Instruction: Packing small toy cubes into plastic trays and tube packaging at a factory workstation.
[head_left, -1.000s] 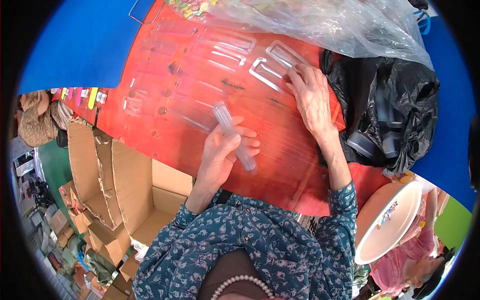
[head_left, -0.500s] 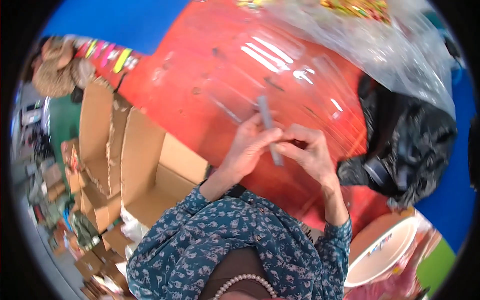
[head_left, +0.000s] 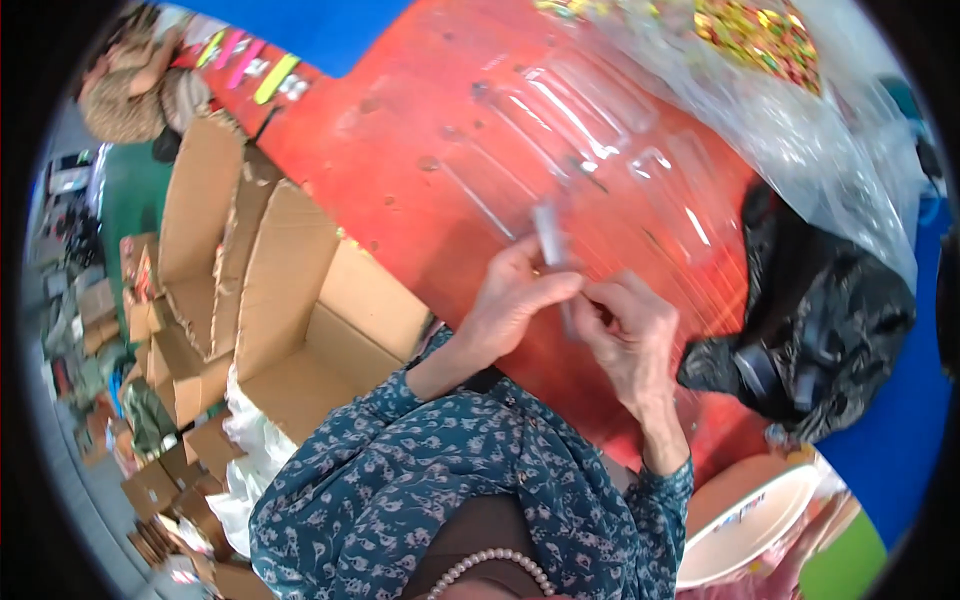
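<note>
Over the red table [head_left: 380, 200], my left hand [head_left: 512, 308] and my right hand [head_left: 636, 338] meet around a narrow grey strip [head_left: 547, 236]. My left thumb and fingers pinch the strip, whose upper end sticks out beyond them. At its lower part the right fingers are closed, pressed close to the left thumb; they hide much of that end. Motion smears the strip, so its exact kind is unclear. Just past my hands lie clear plastic pieces [head_left: 565, 120], shiny and boxlike. Similar greyish pieces [head_left: 760, 372] show in an open black plastic bag [head_left: 860, 300] at the right.
Open cardboard boxes [head_left: 285, 270] stand to my left, against the table edge. A clear bag [head_left: 720, 125] with gold and red glittery contents [head_left: 760, 45] lies at the far right. Near right is a white oval basin [head_left: 750, 525]. Another person [head_left: 130, 95] sits at the far left.
My view has shifted, so the table and boxes sit differently in the picture. Both hands still hold the strip, with the right fingers curled closer around its lower end.
</note>
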